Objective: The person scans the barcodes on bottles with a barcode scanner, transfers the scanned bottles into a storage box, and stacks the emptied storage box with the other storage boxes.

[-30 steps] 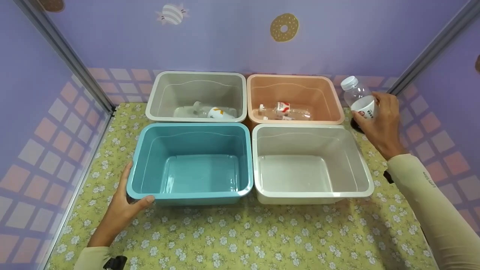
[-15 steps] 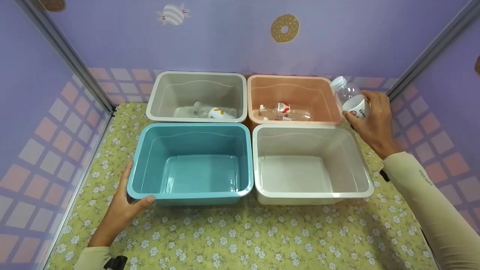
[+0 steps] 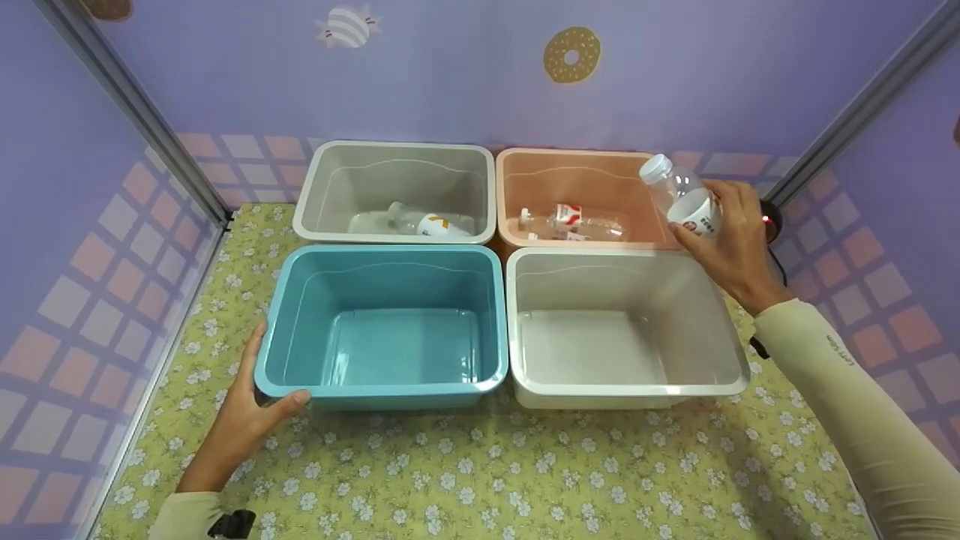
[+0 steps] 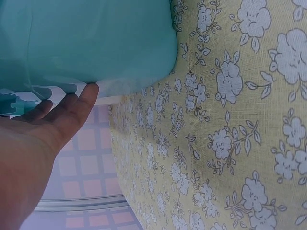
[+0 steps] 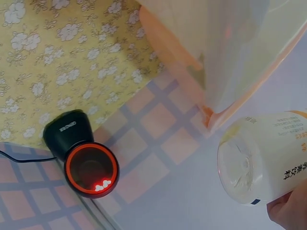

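My right hand (image 3: 731,236) grips a clear plastic bottle (image 3: 686,199) with a white cap and a white label. The bottle is tilted, its cap toward the left, above the right rim of the orange bin (image 3: 592,159). In the right wrist view the base of the bottle (image 5: 240,163) shows, with a fingertip against its label. My left hand (image 3: 244,412) rests at the front left corner of the blue bin (image 3: 382,391), thumb at the front rim. In the left wrist view the fingers (image 4: 76,108) lie nearly straight against the bin's side.
Clear bottles (image 3: 570,219) lie in the orange bin. A bottle with a white label (image 3: 441,226) lies in the grey bin (image 3: 401,147). A white bin (image 3: 626,390) stands front right. A black scanner (image 5: 81,148) with a red-lit ring stands by the right wall.
My right hand has moved left with the bottle, from beside the orange bin to over its right rim. The black scanner now shows behind it. My left hand has stayed put.
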The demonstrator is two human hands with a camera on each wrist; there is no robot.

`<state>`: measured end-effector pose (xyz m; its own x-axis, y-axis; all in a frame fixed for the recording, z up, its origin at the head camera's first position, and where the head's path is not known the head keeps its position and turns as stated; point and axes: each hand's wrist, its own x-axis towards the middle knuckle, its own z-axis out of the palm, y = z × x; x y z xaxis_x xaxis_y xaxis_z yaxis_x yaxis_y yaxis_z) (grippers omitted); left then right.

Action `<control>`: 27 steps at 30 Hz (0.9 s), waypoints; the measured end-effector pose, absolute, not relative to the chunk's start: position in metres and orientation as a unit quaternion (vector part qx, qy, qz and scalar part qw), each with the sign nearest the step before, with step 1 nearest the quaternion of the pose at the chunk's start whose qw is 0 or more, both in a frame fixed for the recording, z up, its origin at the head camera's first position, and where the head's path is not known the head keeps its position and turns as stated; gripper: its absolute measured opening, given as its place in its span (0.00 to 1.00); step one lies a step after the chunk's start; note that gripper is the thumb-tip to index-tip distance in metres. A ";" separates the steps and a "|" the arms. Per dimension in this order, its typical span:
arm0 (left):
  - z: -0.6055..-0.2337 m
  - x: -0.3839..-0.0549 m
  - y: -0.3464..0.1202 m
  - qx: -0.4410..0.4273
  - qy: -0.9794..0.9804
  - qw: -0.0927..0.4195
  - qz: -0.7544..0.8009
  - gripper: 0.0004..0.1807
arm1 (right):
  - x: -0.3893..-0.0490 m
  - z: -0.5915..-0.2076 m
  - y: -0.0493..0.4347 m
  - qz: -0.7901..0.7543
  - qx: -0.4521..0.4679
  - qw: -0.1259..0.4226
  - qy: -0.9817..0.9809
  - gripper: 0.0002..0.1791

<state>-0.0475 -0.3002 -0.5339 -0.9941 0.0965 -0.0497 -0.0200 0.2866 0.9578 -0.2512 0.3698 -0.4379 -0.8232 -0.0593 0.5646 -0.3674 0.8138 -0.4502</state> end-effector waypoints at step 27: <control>-0.533 -0.049 -0.300 0.026 0.790 0.055 0.610 0.62 | -0.262 -0.433 0.333 0.273 0.191 0.273 -0.902 0.39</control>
<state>-0.0485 -0.2999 -0.5330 -0.9927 0.1069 -0.0551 -0.0262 0.2551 0.9666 -0.2621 0.3327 -0.4327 -0.7781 -0.1965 0.5967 -0.4945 0.7774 -0.3888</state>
